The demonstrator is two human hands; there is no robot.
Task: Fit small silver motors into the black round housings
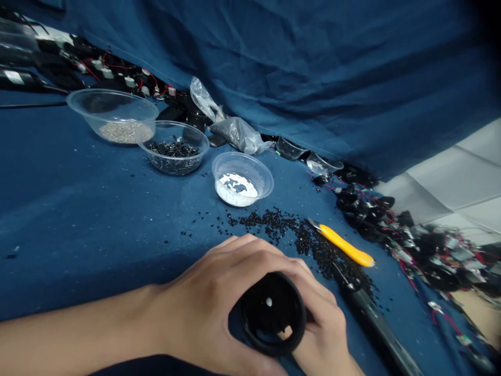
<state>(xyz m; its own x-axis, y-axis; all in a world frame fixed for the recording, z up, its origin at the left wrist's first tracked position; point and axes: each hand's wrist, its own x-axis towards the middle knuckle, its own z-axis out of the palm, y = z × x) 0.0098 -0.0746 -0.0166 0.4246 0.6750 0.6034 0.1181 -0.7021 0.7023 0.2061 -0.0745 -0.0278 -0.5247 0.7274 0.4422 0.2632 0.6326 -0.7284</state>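
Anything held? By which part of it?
A black round part, by its outer side: left hand curled around, right hand alongside; exact contacts hidden.

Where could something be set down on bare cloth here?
Left side: the widest patch of blue cloth, between the bowl of dark strips and the left forearm, with scattered specks. A narrower strip runs between the black-handled tool and the wired parts. Crowded: around the yellow cutter and black granules.

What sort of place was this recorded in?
Probably a small electrical assembly or repair workshop, judging by the heap of wired parts at the right, the yellow knife and the scattered small black pieces.
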